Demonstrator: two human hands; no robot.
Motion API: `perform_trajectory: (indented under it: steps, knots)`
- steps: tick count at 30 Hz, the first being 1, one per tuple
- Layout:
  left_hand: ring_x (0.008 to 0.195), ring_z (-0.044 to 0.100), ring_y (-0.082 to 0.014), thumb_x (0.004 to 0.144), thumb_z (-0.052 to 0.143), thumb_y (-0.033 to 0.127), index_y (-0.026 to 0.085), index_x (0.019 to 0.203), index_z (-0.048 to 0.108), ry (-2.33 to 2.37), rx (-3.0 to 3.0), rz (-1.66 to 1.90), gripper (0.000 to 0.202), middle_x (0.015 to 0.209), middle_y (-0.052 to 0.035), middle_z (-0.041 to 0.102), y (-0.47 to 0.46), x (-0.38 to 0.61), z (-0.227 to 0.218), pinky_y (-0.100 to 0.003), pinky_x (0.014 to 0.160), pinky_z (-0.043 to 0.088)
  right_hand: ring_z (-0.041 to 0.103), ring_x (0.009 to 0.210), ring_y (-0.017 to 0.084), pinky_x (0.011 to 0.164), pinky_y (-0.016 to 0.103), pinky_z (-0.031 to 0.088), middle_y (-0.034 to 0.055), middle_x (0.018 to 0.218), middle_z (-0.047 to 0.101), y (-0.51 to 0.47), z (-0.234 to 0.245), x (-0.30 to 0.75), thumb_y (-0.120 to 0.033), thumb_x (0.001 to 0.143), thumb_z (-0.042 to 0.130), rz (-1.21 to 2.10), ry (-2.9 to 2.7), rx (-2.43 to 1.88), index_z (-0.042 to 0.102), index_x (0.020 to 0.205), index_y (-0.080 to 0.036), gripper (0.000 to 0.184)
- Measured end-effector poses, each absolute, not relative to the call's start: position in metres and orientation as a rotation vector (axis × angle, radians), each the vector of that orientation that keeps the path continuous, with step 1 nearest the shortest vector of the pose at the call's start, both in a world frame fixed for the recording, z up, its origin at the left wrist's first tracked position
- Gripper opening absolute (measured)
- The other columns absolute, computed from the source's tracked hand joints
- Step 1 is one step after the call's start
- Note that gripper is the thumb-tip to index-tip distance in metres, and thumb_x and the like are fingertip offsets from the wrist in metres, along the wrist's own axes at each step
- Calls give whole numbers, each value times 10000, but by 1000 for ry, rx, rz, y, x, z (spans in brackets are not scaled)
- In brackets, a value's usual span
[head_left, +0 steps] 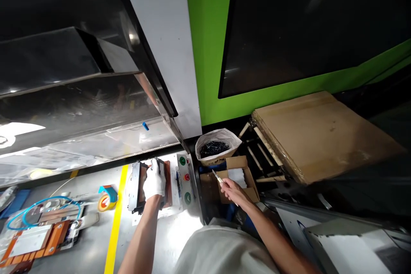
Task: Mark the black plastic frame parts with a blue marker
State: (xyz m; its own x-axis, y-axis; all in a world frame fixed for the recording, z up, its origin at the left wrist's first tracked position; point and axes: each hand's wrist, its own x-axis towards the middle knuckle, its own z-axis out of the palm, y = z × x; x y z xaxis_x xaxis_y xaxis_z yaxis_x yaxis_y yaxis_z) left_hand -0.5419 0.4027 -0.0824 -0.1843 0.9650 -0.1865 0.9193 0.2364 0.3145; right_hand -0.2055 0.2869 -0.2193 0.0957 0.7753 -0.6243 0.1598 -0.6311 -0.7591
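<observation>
Reaching over an open cardboard box [236, 163], a white-handled craft knife [218, 177] is grasped by the bare right hand [233, 191], just inside the box's rim; a black-framed fixture [136, 188] is gripped at its top edge by the white-gloved left hand [154, 182], just beside a push-button panel [183, 179].

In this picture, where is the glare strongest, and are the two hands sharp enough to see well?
In the head view, glare is strongest on the glossy black panel at upper left, burning out white patches, and the pale grey surface below is overexposed. The white-gloved left hand, bare right hand and slim white-handled knife look fairly sharp. Wide-angle distortion tilts the white column.
</observation>
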Motion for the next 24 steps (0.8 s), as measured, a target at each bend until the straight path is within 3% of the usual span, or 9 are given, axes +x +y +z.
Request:
perform_trajectory:
  steps: [2,5,9,14,19,24]
  knots:
    - [1214,649,-379,950,415,469,161,1539,379,2145,1795,159,666,1386,-231,626,436,-501,-90,-516,992,527,538,538,84,437,170,368,-22,808,679,289,-221,-203,-456,950,504,1568,-910,-1847,590,1045,-243,249]
    - [1206,643,-372,1003,307,426,157,1529,402,2153,1835,155,598,1349,-232,634,448,-492,-98,-502,962,531,545,552,86,450,173,383,-32,790,660,292,-219,-199,-454,927,545,1550,-916,-1832,583,995,-240,228]
    - [1148,658,-344,1003,347,389,146,1485,460,2137,1905,152,552,1315,-214,647,441,-509,-104,-460,925,538,530,541,92,457,182,389,-51,721,616,291,-216,-195,-456,895,582,1561,-944,-1812,566,942,-238,223]
    - [1212,626,-319,995,398,341,116,1436,499,2141,1922,178,505,1317,-209,637,441,-506,-113,-440,1002,508,490,497,90,449,190,361,-63,649,573,292,-218,-194,-487,902,551,1557,-944,-1806,549,867,-239,250]
    - [1206,638,-309,1001,369,351,168,1453,469,2130,1899,168,498,1392,-194,593,440,-506,-129,-442,966,539,519,513,96,466,186,372,-69,632,557,295,-221,-196,-510,878,594,1558,-928,-1803,583,919,-240,273]
    - [1121,679,-373,1016,238,421,162,1358,521,2136,1868,160,514,1301,-225,625,444,-508,-147,-516,904,558,533,538,90,488,189,384,-67,701,585,295,-224,-209,-433,847,641,1556,-907,-1813,614,1007,-242,251]
